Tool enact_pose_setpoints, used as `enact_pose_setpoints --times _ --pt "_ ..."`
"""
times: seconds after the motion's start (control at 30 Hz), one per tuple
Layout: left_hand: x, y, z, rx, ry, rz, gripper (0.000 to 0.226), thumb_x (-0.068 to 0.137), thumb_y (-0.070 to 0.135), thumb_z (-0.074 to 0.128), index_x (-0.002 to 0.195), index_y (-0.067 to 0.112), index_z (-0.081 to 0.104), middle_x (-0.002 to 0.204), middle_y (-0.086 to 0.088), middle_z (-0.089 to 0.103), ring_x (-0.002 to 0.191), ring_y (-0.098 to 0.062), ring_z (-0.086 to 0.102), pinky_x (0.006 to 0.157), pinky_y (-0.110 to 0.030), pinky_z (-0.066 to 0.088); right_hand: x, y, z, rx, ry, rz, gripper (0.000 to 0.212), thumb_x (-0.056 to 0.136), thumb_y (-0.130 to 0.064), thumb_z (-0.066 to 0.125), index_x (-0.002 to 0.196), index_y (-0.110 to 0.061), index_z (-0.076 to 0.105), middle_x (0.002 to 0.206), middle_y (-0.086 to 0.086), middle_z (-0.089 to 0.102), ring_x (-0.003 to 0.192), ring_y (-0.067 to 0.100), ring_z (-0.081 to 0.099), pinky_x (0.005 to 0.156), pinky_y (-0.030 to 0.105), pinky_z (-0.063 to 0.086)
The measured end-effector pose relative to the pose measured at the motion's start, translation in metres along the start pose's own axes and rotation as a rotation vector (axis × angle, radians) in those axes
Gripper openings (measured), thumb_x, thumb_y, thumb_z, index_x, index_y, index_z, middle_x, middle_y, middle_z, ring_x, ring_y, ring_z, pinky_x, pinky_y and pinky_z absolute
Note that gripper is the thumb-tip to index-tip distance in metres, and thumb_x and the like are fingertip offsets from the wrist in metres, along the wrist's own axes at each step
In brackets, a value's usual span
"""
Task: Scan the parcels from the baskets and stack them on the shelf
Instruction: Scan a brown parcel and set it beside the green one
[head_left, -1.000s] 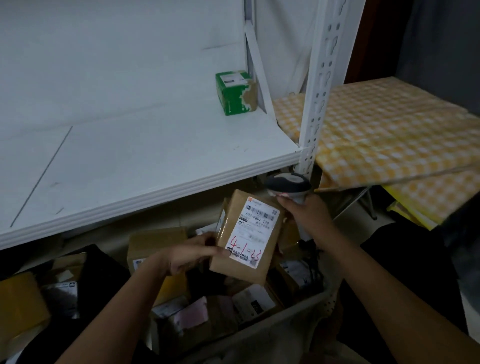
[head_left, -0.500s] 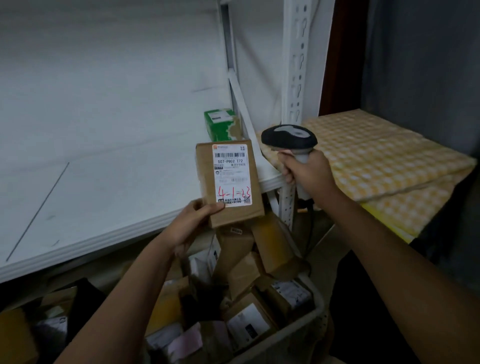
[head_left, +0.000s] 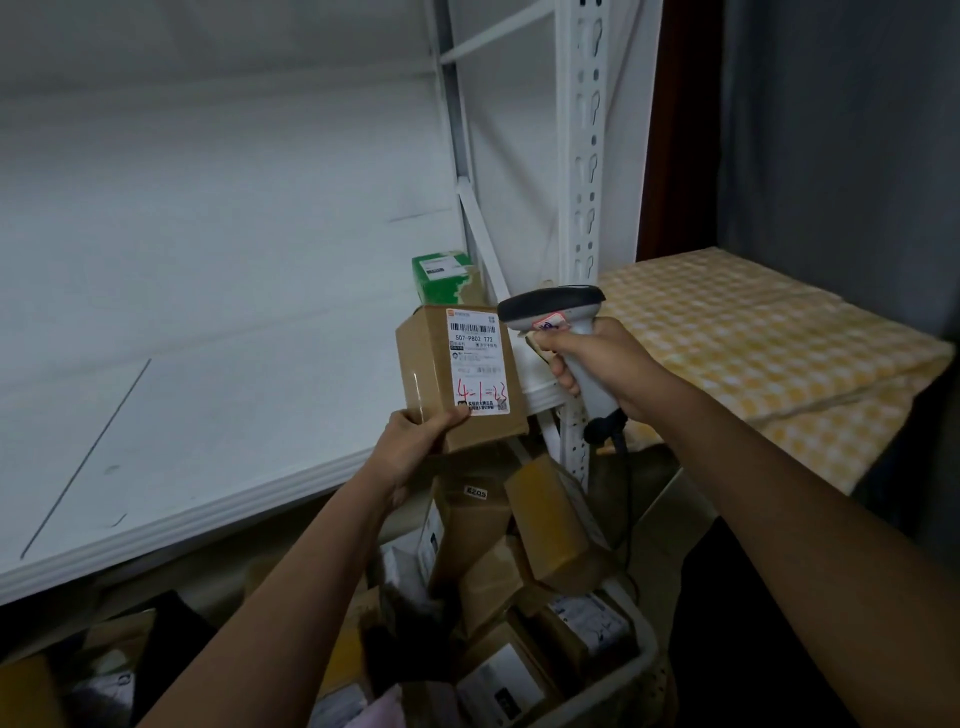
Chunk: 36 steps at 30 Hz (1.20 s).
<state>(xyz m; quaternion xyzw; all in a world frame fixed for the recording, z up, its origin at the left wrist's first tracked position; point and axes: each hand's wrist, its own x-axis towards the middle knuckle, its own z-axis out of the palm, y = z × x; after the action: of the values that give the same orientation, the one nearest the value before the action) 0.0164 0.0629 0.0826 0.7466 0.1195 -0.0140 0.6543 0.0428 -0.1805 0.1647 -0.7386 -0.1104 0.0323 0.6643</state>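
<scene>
My left hand (head_left: 415, 441) grips the lower corner of a small brown cardboard parcel (head_left: 431, 379), held upright over the shelf's front edge with its white label and red handwriting facing me. Right beside it, my right hand (head_left: 597, 364) holds a grey handheld barcode scanner (head_left: 556, 312) by the handle, its dark head almost touching the parcel's upper right corner. A green box (head_left: 441, 278) stands on the white shelf (head_left: 208, 364) at the back right. Below, a basket (head_left: 618, 680) holds several brown parcels (head_left: 550, 525).
A white perforated shelf post (head_left: 589, 156) rises just behind the scanner. A yellow checked cloth (head_left: 753, 353) covers a surface to the right. More parcels lie in the dark at lower left (head_left: 104, 654). The scanner's cable hangs down by the post.
Both hands rose from the basket to shelf height. The parcel turned slightly, showing its left side, and the scanner moved in close to its top right corner.
</scene>
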Motion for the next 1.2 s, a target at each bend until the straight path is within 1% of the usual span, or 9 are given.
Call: enact_pose_setpoints --times 0.1,0.2,0.27,0.47,0.57,0.67,0.8,1.07,1.2 --pt "-0.002 0.003 0.004 -0.001 -0.014 -0.003 0.112 0.039 0.073 0.088 0.129 0.012 0.058 0.115 -0.004 0.072 0.104 -0.020 0.069 0.083 -0.031 0.057 0.001 0.001 0.002 0.002 -0.011 0.009 0.016 0.092 -0.020 0.066 0.084 -0.006 0.066 0.062 0.010 0.059 0.048 0.015 0.054 0.046 0.025 0.044" --pt "-0.007 0.009 0.010 -0.018 -0.033 -0.003 0.065 0.074 0.048 0.081 0.123 0.009 0.062 0.108 -0.004 0.072 0.092 -0.013 0.067 0.059 -0.014 0.052 0.002 0.001 0.002 -0.007 -0.016 0.019 0.017 0.092 -0.021 0.066 0.088 -0.004 0.066 0.062 0.010 0.060 0.050 0.016 0.054 0.049 0.026 0.045" --pt "-0.005 0.009 0.012 -0.020 -0.027 -0.003 0.047 0.084 0.038 0.075 0.120 0.008 0.066 0.104 -0.002 0.073 0.088 -0.010 0.067 0.053 -0.009 0.049 0.003 0.002 0.001 -0.009 -0.013 0.029 0.018 0.092 -0.022 0.066 0.088 -0.004 0.066 0.062 0.009 0.061 0.051 0.016 0.055 0.050 0.026 0.045" --pt "-0.001 0.007 0.011 -0.033 -0.028 -0.010 0.053 0.084 0.038 0.075 0.125 0.007 0.063 0.111 -0.005 0.072 0.092 -0.013 0.067 0.053 -0.010 0.050 0.005 0.003 0.001 0.000 -0.001 0.032 0.017 0.092 -0.022 0.066 0.086 -0.006 0.065 0.062 0.008 0.061 0.050 0.016 0.055 0.048 0.024 0.045" --pt "-0.001 0.007 0.012 -0.036 -0.031 -0.006 0.063 0.078 0.046 0.080 0.125 0.010 0.061 0.114 -0.005 0.071 0.095 -0.014 0.068 0.058 -0.013 0.051 0.004 0.004 0.000 0.006 -0.003 0.028 0.016 0.092 -0.022 0.066 0.084 -0.008 0.065 0.061 0.007 0.061 0.050 0.016 0.055 0.048 0.025 0.045" --pt "-0.003 0.007 0.012 -0.039 -0.025 -0.008 0.055 0.081 0.044 0.077 0.123 0.012 0.061 0.111 -0.004 0.070 0.094 -0.013 0.067 0.057 -0.012 0.051 0.004 0.004 0.000 0.012 -0.007 0.026 0.015 0.092 -0.022 0.066 0.083 -0.010 0.064 0.060 0.007 0.060 0.050 0.015 0.055 0.048 0.025 0.045" --pt "-0.001 0.005 0.012 -0.036 -0.031 -0.002 0.079 0.065 0.056 0.080 0.127 0.011 0.060 0.117 -0.006 0.071 0.102 -0.018 0.067 0.069 -0.021 0.051 0.003 0.006 0.000 0.011 -0.016 0.030 0.016 0.092 -0.023 0.066 0.085 -0.009 0.065 0.062 0.007 0.061 0.052 0.016 0.055 0.050 0.026 0.045" --pt "-0.003 0.005 0.015 -0.048 -0.027 -0.028 0.054 0.087 0.042 0.071 0.127 0.008 0.060 0.110 -0.005 0.068 0.093 -0.014 0.064 0.060 -0.015 0.047 0.003 0.004 0.001 0.027 -0.028 0.038 0.017 0.091 -0.025 0.067 0.091 -0.008 0.066 0.065 0.007 0.062 0.055 0.016 0.057 0.052 0.028 0.046" --pt "0.000 -0.001 0.014 -0.086 -0.013 -0.041 0.071 0.077 0.051 0.076 0.131 0.009 0.057 0.117 -0.007 0.068 0.101 -0.020 0.063 0.069 -0.023 0.048 0.003 0.007 0.003 0.020 -0.022 0.027 0.016 0.091 -0.025 0.067 0.088 -0.009 0.068 0.063 0.006 0.063 0.056 0.017 0.058 0.054 0.028 0.048"
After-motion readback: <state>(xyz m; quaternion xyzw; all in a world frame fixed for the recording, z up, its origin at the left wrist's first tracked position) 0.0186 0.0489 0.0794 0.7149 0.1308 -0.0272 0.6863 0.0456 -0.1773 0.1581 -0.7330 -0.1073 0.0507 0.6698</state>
